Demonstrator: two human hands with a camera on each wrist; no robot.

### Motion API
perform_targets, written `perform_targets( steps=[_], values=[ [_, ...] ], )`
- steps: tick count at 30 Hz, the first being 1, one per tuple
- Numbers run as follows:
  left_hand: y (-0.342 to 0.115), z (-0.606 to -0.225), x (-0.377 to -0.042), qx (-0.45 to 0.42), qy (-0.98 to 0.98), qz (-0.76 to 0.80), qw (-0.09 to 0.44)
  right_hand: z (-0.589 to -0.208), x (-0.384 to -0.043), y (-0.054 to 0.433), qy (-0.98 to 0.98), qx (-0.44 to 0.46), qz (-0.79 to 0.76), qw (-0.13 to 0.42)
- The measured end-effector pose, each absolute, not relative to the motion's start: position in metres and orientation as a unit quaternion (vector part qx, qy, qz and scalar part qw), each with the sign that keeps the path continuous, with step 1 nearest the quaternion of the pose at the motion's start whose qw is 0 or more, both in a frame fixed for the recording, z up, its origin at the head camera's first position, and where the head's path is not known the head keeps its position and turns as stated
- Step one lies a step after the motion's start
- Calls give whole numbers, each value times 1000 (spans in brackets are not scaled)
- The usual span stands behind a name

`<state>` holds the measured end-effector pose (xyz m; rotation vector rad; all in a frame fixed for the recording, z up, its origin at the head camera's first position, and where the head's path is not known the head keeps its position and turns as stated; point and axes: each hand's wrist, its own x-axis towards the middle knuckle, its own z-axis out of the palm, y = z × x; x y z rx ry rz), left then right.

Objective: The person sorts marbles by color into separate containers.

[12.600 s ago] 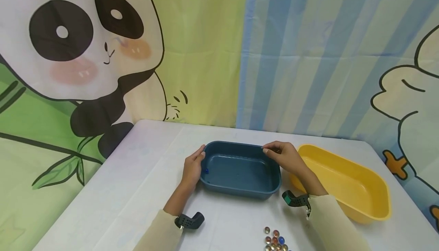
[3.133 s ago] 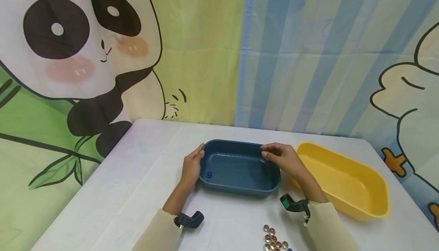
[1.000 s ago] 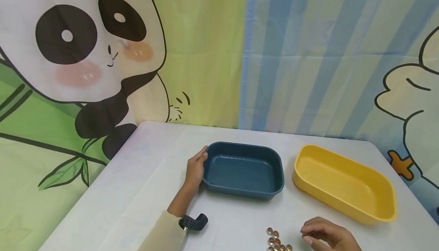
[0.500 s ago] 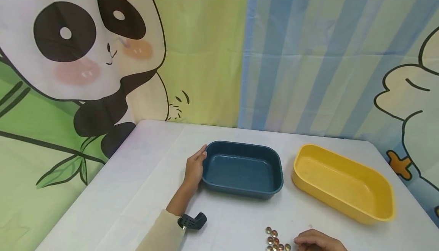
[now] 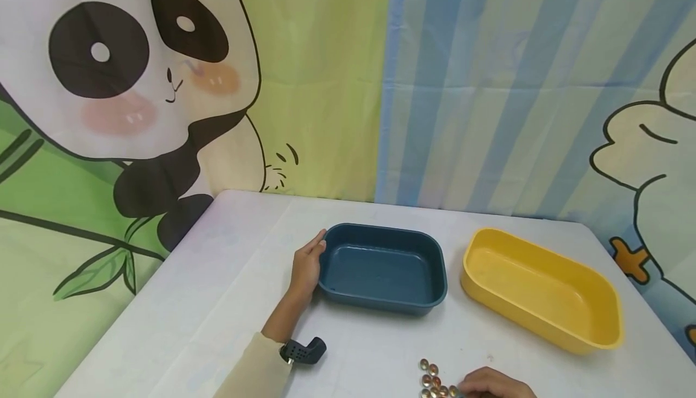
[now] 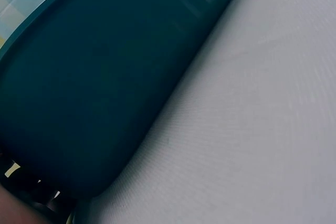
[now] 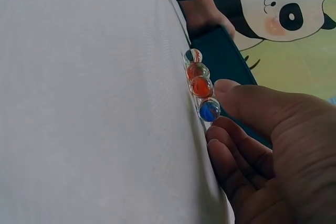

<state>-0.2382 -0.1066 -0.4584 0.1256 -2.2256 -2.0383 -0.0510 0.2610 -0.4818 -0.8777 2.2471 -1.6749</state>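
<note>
My left hand [image 5: 306,270] grips the left end of a dark blue plastic basin [image 5: 383,308], thumb at the rim and fingers along the outside. The left wrist view shows the basin's outer wall [image 6: 94,87] close up, the hand mostly out of sight. At the front edge of the head view, my right hand [image 5: 493,382] is at a cluster of glass marbles [image 5: 426,380] on the white table. In the right wrist view, its thumb and bent fingers stand apart around a blue marble [image 7: 210,109], beside an orange marble [image 7: 201,86].
A yellow basin [image 5: 544,319] stands slantwise to the right of the blue one. Behind the white table [image 5: 261,235] hangs a printed curtain [image 5: 321,84] with a panda on it. The marble cluster runs off the bottom of the head view.
My right hand has left the blue basin's far right rim and come down to the marbles. The blue marble seen earlier inside the basin no longer shows. My left hand stays at the basin.
</note>
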Motion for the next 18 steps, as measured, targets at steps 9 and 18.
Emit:
perform_targets(
  steps=[9,18],
  values=[
    [-108,-459,-238,35,-739,-670,64,-484,-48,251,798,-293,-525,47],
    [-107,-457,-237,34,-739,-670,60,-477,-48,251,832,-237,-495,81]
  ],
)
